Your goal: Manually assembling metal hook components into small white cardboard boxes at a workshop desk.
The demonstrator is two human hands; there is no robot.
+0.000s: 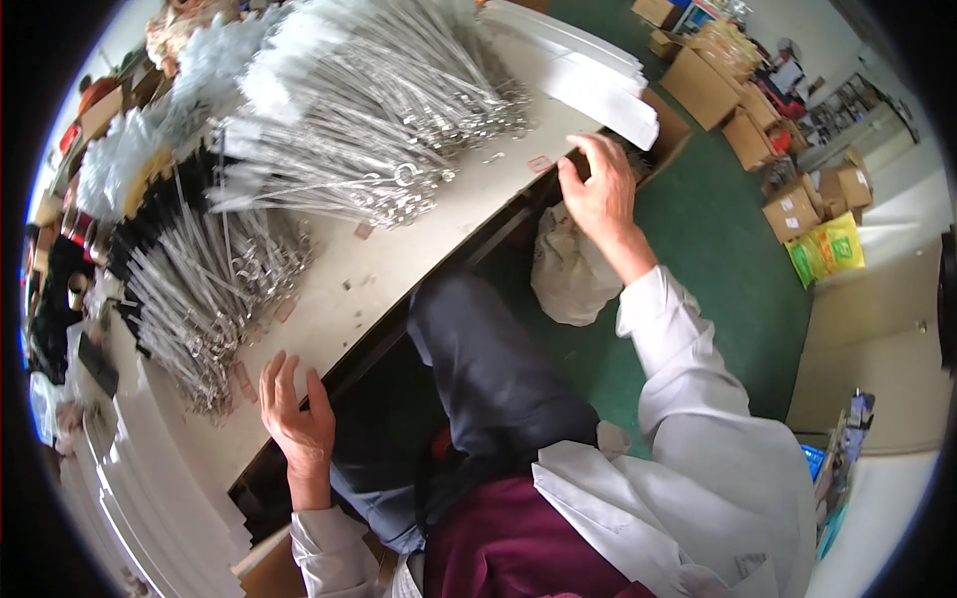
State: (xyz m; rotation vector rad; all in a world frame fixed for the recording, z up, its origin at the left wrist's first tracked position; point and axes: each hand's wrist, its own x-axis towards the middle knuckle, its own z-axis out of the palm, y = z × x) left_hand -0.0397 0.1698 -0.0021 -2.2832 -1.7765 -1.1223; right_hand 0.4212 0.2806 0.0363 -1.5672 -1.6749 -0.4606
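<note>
My left hand [299, 424] hovers at the table's near edge on the left, fingers apart and holding nothing. Closest to it is a pile of thin wire stems with looped ends [199, 289]; their far ends look black and bristly. Farther right along the edge, my right hand [602, 195] is also open, its fingers curved and nothing in them. A larger heap of similar wire stems [359, 130] spreads across the table [399, 261], loops toward me and far ends pale and fluffy. I cannot tell whether either hand touches the table edge.
Long white strips or trays are stacked at the table's left [150, 488] and far right [573, 70]. A white plastic bag [568, 267] hangs or stands below the right edge. Cardboard boxes [703, 85] and a yellow-green packet [827, 247] lie on the green floor.
</note>
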